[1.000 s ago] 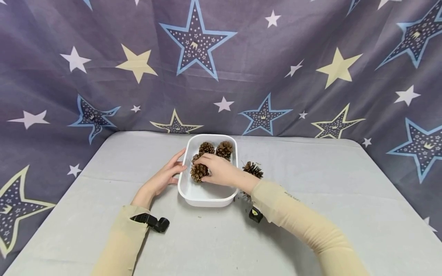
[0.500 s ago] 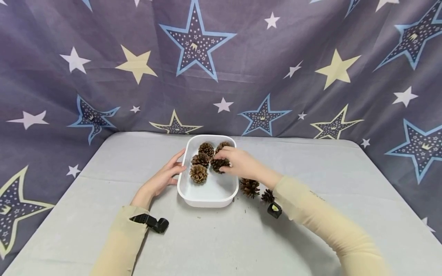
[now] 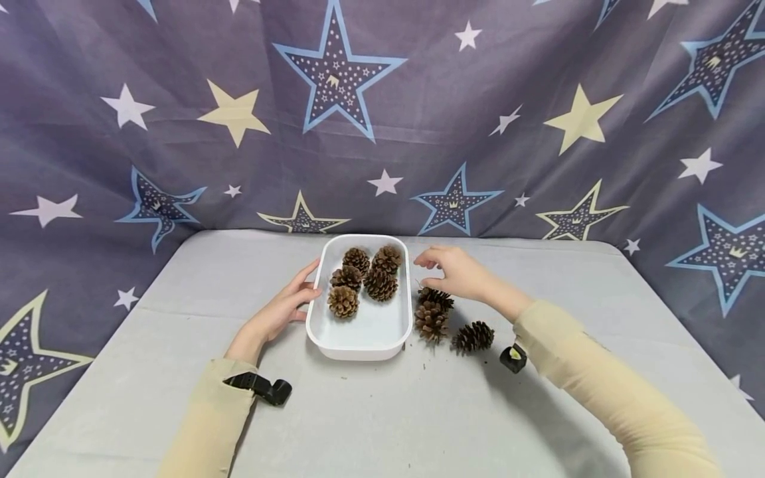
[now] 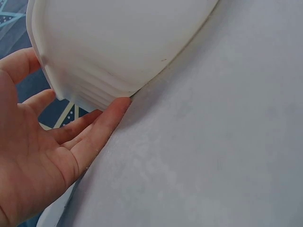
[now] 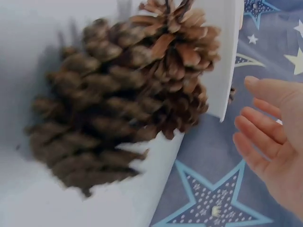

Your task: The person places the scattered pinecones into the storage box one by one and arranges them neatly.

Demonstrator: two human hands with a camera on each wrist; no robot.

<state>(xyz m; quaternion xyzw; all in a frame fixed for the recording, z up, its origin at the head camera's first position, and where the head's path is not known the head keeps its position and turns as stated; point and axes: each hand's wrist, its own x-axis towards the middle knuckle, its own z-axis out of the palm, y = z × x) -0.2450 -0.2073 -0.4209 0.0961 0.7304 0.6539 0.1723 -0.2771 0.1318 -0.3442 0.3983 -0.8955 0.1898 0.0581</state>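
At centre-left, the outstretched left hand (image 3: 278, 313) touches a white tub (image 3: 358, 352); at centre-right, the relaxed, empty right hand (image 3: 459, 271) is near pinecones (image 3: 431, 321).

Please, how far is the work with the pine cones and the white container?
Apparently done: five pine cones lie in the white container. In hand: no cone; the left hand touches the container's side, and the right hand is empty near the loose cones. Left, it seems: three pine cones on the table beside the container.
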